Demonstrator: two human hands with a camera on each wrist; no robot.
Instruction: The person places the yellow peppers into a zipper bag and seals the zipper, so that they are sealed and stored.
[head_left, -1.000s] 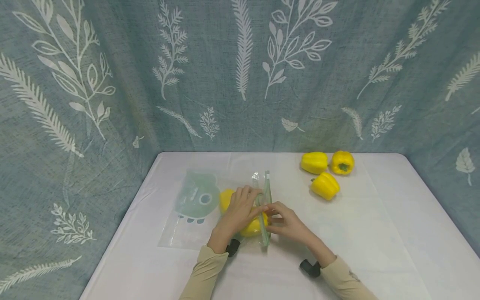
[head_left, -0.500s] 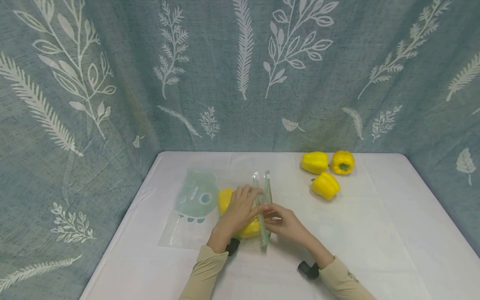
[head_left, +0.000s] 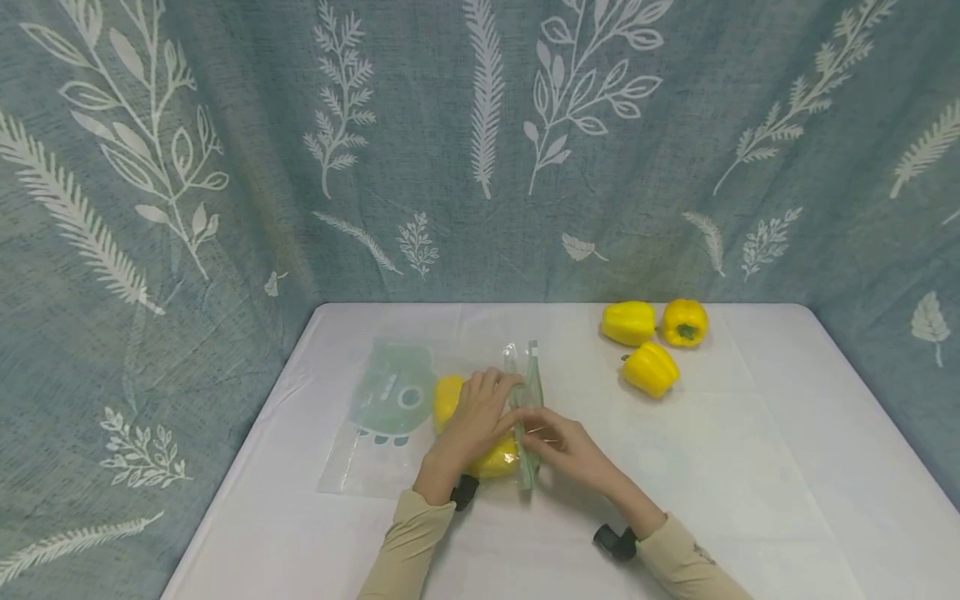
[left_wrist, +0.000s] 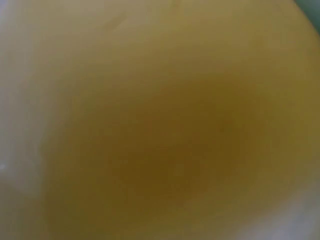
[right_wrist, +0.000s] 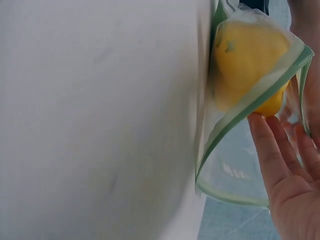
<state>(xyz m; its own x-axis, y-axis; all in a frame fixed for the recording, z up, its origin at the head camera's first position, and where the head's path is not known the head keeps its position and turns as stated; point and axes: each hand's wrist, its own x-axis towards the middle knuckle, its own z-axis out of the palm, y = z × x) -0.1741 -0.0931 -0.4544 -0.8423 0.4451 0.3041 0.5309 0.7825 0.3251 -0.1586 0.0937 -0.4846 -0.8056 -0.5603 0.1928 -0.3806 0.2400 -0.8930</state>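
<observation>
Yellow peppers (head_left: pixel 651 371), three, loose on bench (head_left: pixel 720 500), unbagged; clear bag (head_left: pixel 393 392), mouth unsealed, at least one pepper (right_wrist: pixel 247 65) inside; right hand (head_left: pixel 566 446) straight-fingered against it; left hand (head_left: pixel 474 425) atop, grip indeterminable.

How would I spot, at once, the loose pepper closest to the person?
On the white table, look right of the clear bag, towards the back edge. There, two yellow peppers sit side by side. Yours is the third pepper, in front of both, its stem end pointing left.

Bagged yel. pepper (head_left: pixel 495 460) partly behind L hand (head_left: pixel 471 418)
</observation>
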